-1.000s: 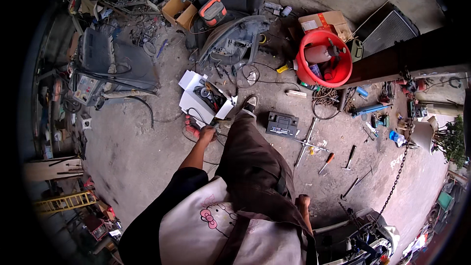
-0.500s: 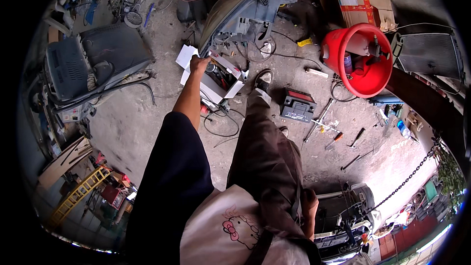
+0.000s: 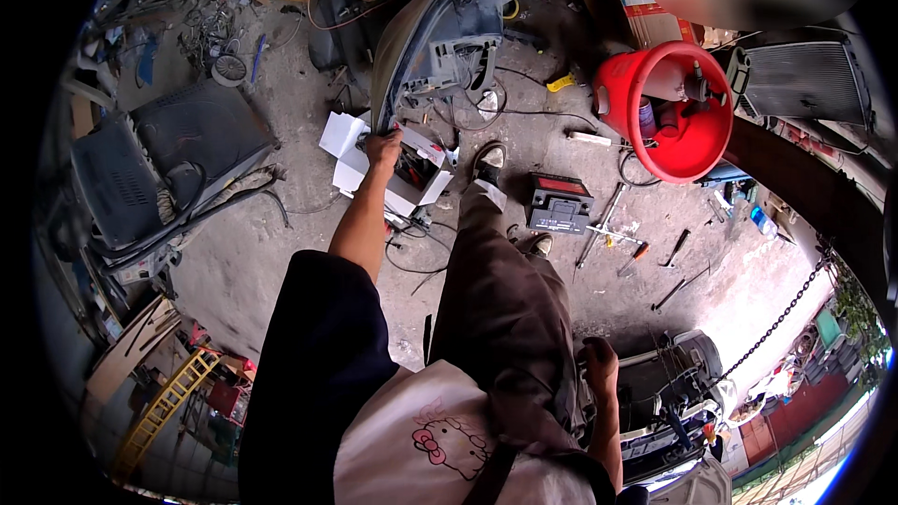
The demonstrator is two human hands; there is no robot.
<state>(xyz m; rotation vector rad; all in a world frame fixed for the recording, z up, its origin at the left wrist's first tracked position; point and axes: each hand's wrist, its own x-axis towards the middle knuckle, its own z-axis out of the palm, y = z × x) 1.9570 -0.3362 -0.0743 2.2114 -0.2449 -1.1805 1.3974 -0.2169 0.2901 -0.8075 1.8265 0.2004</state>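
While open floor [image 3: 253, 262] spreads leftward, the left hand [image 3: 382, 148] is over the far-left edge of the box [image 3: 352, 174] of tools [image 3: 412, 166], grip unclear. The right hand [image 3: 601, 364], by the leg [image 3: 505, 290], is also unclear. The bucket [image 3: 613, 89] holds a can [image 3: 646, 118]. The bumper [image 3: 440, 47] crowds the box's far side; a shoe [image 3: 489, 158] and battery [image 3: 559, 204] stand rightward.

The box [image 3: 352, 174] is white, the bucket [image 3: 617, 98] red and the ladder [image 3: 171, 402] yellow

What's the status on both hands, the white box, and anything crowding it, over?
Left hand at open white box, grip unclear. Right hand apart, loosely curled. Dark curved panel close by box's far side.
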